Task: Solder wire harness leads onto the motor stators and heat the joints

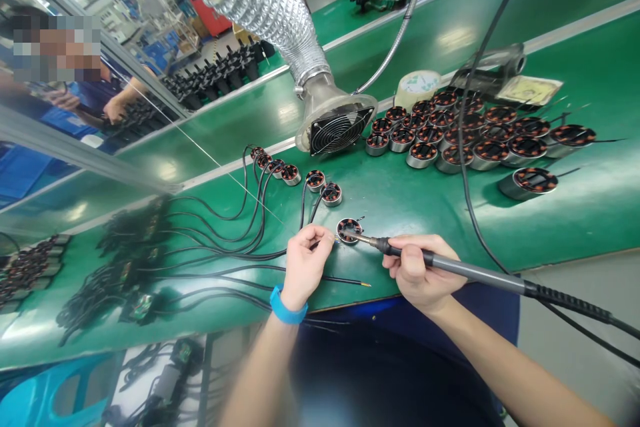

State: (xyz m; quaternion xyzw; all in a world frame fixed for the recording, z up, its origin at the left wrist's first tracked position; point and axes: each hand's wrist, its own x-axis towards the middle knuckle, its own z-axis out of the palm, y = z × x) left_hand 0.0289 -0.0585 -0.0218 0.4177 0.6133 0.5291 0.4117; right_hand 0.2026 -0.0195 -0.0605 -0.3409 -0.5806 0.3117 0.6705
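I can see my two hands over a green table point(450, 217). My left hand point(304, 267) is closed in a small pinch, with a blue wristband point(289, 307) on its wrist. Its fingers seem to hold a thin black wire point(314, 245), but they hide most of it. Another black wire with a gold tip point(350, 281) runs out from under that hand.

My right hand point(419, 273) is closed tight around a grey soldering iron point(475, 273). The tip of the iron is at a small round motor point(349, 230) with copper coils. The motor lies on the table, just past my left fingers.

Behind it, a line of small motors with long black wires point(290, 175) sits on the table. More motors in metal cups point(423, 155) stand in a big group at the far right. A fan point(337, 127) with a silver hose point(260, 7) sits close by, next to a roll of tape point(417, 90).

I think this step is soldering a wire onto the motor. The next move calls for steady hands, with the wire held right against the spot.
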